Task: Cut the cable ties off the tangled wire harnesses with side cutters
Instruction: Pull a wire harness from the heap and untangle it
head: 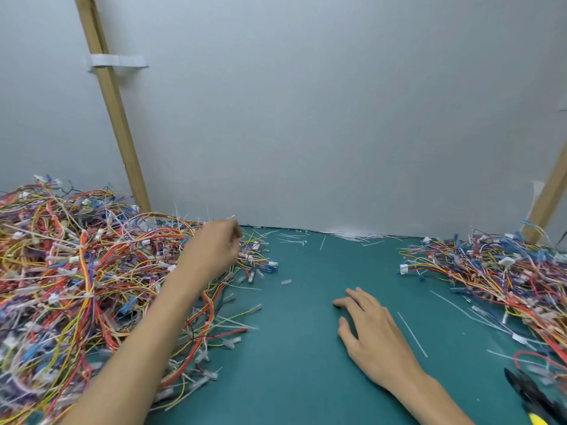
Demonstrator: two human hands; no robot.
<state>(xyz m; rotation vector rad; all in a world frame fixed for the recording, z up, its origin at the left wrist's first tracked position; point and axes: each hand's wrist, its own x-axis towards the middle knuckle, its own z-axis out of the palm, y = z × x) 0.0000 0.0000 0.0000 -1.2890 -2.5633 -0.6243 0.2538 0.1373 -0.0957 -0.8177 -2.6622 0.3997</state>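
A big tangled heap of coloured wire harnesses [76, 271] covers the left side of the green mat [300, 348]. My left hand [214, 246] reaches over the heap's far right edge with its fingers curled down among the wires; it is blurred, so I cannot tell whether it grips anything. My right hand [371, 335] lies flat on the mat with fingers spread, holding nothing. A second heap of harnesses [503, 280] lies at the right. The side cutters [534, 400], black with a yellow handle tip, lie at the bottom right corner, apart from both hands.
Cut white cable ties [352, 236] lie scattered along the foot of the grey back wall [306, 118] and across the mat. Wooden battens lean against the wall at the left [113, 111] and at the right [549, 194].
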